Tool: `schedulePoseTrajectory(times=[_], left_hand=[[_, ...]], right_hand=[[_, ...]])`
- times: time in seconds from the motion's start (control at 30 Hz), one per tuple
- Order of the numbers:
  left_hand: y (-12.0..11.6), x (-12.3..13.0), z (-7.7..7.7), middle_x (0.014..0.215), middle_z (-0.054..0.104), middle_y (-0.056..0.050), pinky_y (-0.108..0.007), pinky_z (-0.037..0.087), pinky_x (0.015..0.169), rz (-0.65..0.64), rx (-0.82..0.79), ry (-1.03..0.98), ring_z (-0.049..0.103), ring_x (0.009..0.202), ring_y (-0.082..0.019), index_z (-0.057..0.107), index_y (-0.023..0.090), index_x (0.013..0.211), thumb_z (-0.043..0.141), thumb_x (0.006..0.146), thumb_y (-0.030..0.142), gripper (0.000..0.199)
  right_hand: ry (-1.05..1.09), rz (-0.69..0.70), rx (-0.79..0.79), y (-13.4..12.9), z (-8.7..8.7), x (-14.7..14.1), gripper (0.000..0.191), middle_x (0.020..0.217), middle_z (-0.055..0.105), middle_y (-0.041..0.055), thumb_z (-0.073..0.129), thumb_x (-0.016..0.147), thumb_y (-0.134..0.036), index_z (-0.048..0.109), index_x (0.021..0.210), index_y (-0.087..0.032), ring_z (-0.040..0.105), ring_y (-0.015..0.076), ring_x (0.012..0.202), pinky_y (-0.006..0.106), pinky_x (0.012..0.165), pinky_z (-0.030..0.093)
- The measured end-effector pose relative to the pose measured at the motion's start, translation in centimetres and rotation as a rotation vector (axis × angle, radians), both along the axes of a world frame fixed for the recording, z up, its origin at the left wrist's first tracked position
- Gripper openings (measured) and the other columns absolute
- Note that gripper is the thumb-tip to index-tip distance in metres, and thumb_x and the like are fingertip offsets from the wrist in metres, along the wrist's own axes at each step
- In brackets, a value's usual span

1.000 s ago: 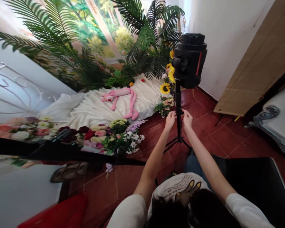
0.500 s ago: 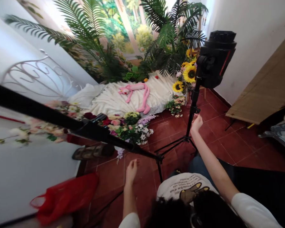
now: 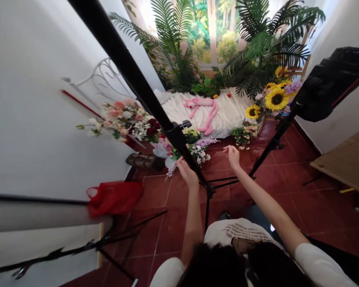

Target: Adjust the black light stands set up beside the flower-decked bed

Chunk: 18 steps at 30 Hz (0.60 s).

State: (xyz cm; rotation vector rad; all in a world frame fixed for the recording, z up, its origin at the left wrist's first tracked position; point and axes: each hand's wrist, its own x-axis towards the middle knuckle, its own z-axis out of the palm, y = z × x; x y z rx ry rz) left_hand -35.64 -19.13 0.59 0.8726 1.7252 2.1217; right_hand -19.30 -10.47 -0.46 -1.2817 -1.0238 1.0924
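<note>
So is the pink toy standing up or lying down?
Lying down. The pink plush toy is stretched flat on the white blanket, long legs trailing toward the tiled floor, between the palm plants and the flowers.

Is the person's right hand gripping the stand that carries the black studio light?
No, the right hand hangs open in the air, apart from the light stand, while the left hand is at the nearer black pole.

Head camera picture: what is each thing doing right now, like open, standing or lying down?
Left hand: open, at the near light stand.
Right hand: open, holds nothing.
Near light stand: tilted.
Studio light: on its stand, leaning.
Pink plush toy: lying on white cloth.
Red bag: slumped on the floor.
</note>
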Motion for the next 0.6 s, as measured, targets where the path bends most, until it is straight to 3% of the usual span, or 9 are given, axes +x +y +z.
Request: schedulePoseTrajectory(times=[0.13,0.27,0.37,0.6], left_hand=[[1.2,0.0,-0.2,0.079,0.063,-0.004,-0.027,0.049,0.073,-0.134,0.026,-0.030,0.060,0.072,-0.014,0.058,0.018,0.092,0.030,0.089,0.074,0.063],[2.0,-0.2,-1.2,0.063,0.057,-0.001,-0.024,0.043,0.058,-0.149,0.036,-0.039,0.054,0.056,-0.012,0.058,0.018,0.081,0.030,0.087,0.078,0.067],[2.4,0.0,-1.9,0.057,0.053,0.001,-0.023,0.041,0.055,-0.096,0.013,-0.008,0.051,0.051,-0.011,0.056,0.019,0.076,0.030,0.086,0.078,0.066],[3.0,0.6,-2.0,0.053,0.049,0.001,-0.024,0.038,0.057,0.082,-0.050,0.060,0.047,0.049,-0.012,0.053,0.021,0.069,0.028,0.091,0.071,0.060]], right_hand=[[-0.081,0.361,-0.146,-0.5,0.5,-3.6,0.028,0.063,0.066,0.0013,0.053,0.092,-0.030,0.066,0.074,-0.014,0.049,0.0076,0.042,0.019,0.040,0.035],[-0.148,0.524,-0.248,-0.1,0.2,-6.8,0.028,0.066,0.069,0.0033,0.065,0.089,-0.036,0.065,0.072,-0.014,0.053,0.0079,0.041,0.018,0.033,0.034],[-0.191,0.569,-0.221,0.4,-0.2,-8.6,0.035,0.056,0.065,0.0012,0.074,0.081,-0.044,0.064,0.067,-0.014,0.052,0.0076,0.040,0.017,0.034,0.038],[-0.124,0.528,-0.268,0.6,0.4,-10.0,0.029,0.045,0.056,-0.0044,0.085,0.067,-0.033,0.064,0.067,-0.014,0.049,0.0064,0.041,0.014,0.037,0.035]])
